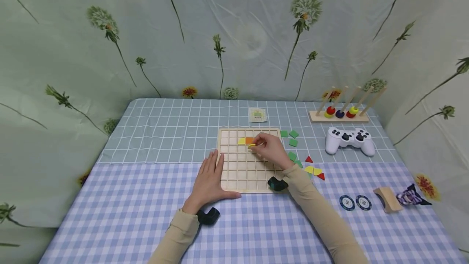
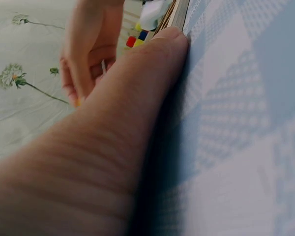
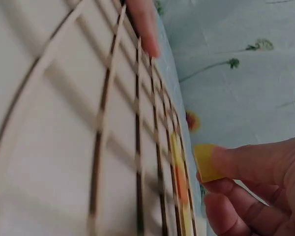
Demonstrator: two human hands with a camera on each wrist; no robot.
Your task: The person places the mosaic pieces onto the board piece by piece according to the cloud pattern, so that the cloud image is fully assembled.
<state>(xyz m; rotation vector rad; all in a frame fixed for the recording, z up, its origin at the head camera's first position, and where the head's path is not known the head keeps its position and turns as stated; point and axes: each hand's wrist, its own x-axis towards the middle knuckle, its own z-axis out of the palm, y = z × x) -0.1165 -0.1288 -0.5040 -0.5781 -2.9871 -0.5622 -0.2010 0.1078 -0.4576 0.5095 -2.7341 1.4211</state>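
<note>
A wooden grid board lies on the table. My left hand rests along its left edge, fingers straight and thumb out by the front-left corner. Over the board's upper part, my right hand pinches a small yellow tile between thumb and fingers, held off the grid. In an upper row sit a yellow tile with a slanted side and an orange tile. The right wrist view shows another yellow piece beyond the orange; my right hand hides that spot in the head view.
Right of the board lie several green tiles, yellow tiles and red triangles. A pattern card is behind it. Farther right are a peg stand, white game controller, two chips, wooden arch block and small wrapped packet.
</note>
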